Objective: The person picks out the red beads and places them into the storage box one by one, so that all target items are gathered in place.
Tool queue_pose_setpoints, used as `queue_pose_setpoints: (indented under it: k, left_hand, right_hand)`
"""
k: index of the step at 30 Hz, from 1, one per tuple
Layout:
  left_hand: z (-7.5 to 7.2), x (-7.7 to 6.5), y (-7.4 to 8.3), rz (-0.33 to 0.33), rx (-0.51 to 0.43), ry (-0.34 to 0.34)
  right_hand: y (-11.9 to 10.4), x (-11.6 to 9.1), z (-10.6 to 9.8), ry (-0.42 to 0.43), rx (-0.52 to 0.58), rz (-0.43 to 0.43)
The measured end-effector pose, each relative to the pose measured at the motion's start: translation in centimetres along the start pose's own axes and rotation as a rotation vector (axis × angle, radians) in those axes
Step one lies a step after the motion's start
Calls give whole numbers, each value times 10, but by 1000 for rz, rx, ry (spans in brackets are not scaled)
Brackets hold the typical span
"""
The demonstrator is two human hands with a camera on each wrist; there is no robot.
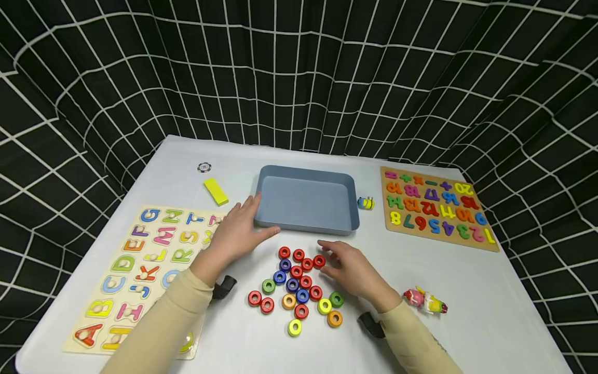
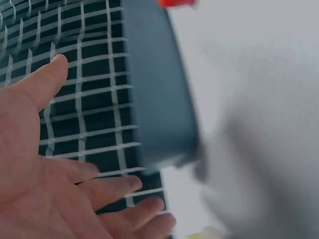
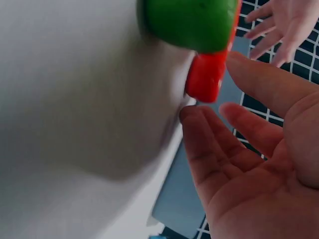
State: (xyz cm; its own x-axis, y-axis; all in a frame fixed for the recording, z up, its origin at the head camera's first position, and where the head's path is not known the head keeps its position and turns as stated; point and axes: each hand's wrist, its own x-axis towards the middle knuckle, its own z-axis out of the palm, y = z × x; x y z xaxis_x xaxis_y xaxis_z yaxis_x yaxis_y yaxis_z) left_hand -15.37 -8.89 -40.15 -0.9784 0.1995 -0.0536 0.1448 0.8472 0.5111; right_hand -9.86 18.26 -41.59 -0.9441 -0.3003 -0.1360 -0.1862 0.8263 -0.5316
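A blue-grey tray (image 1: 306,228) lies at the middle of the table. Beside its left edge my left hand (image 1: 235,231) has its fingers spread and holds nothing; the left wrist view shows that hand (image 2: 65,189) next to the tray's wall (image 2: 159,89). Several small coloured rings, red, blue, green, yellow and orange, are scattered in front of the tray. My right hand (image 1: 350,267) is at the right side of this group, its thumb and fingers apart near a red ring (image 1: 319,261). In the right wrist view, a green ring (image 3: 192,25) partly covers the red ones.
A wooden letter board (image 1: 159,254) lies at left, a number board (image 1: 434,208) at back right. A yellow block (image 1: 216,191) and a poker chip (image 1: 204,167) lie at back left. A small bee-striped toy (image 1: 366,203) sits beside the tray, toy figures (image 1: 426,301) at right.
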Motion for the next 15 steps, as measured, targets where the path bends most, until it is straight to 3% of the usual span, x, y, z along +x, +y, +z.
queue_pose_setpoints:
  k: [3, 6, 10, 15]
  left_hand:
    - [4, 18, -11, -36, -157, -21]
    - [10, 28, -22, -90, -253, -60]
    - [16, 34, -35, -130, -302, -88]
    - [20, 38, -43, -95, -328, -103]
  right_hand:
    - [0, 6, 9, -15, 38, 40]
    - [0, 8, 13, -21, 51, 52]
    - [-2, 8, 16, -5, 40, 51]
    - [-5, 6, 13, 32, 30, 58]
